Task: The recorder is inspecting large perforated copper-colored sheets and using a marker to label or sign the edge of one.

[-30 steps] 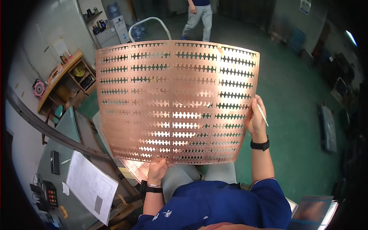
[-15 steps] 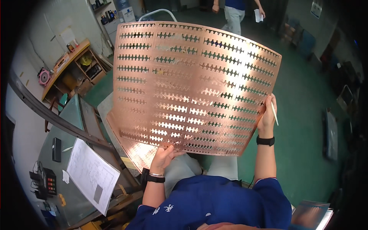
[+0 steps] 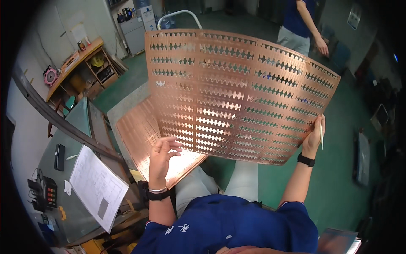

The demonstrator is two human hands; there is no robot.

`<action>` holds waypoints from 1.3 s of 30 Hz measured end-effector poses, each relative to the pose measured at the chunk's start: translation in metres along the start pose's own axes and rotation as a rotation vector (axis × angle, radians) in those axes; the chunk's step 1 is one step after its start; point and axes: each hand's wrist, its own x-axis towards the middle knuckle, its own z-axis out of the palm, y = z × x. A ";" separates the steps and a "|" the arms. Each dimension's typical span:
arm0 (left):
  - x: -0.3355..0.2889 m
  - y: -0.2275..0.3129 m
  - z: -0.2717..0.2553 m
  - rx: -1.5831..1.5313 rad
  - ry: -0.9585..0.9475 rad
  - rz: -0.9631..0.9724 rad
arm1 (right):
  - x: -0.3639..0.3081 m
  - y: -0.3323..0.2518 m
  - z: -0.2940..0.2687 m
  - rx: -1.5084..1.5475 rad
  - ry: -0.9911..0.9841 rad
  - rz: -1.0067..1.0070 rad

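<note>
A large copper-coloured perforated sheet [image 3: 220, 89], cut with rows of toothed slots, is held up tilted in front of me. My right hand [image 3: 313, 136] grips its lower right edge and also has a slim white pen [image 3: 321, 136] between the fingers. Beside the sheet's lower left corner is my left hand [image 3: 160, 158], its fingers spread; whether a fingertip touches the sheet I cannot tell. Below and behind that hand lies a stack of similar copper sheets [image 3: 135, 131], partly hidden by the raised one.
On the left, a glass-topped table [image 3: 84, 131] bears a printed paper [image 3: 99, 186], a black case [image 3: 59, 156] and a small black keypad device [image 3: 50, 192]. A wooden shelf desk [image 3: 95, 46] stands farther back. Another person [image 3: 296, 25] is beyond the sheet at the upper right.
The raised sheet has shifted right with my right hand, uncovering more of the stack. My left hand has let go of its bottom edge and moved left. The other person has moved right and nearer.
</note>
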 end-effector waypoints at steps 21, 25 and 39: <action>0.024 0.031 -0.005 -0.174 0.096 0.145 | 0.022 0.015 -0.053 0.010 -0.199 -0.053; 0.016 0.030 -0.006 -0.269 -0.046 0.057 | 0.029 0.022 -0.025 0.210 -0.256 -0.125; 0.016 -0.006 -0.019 -0.243 -0.103 -0.038 | -0.008 0.049 -0.005 1.209 -0.684 0.632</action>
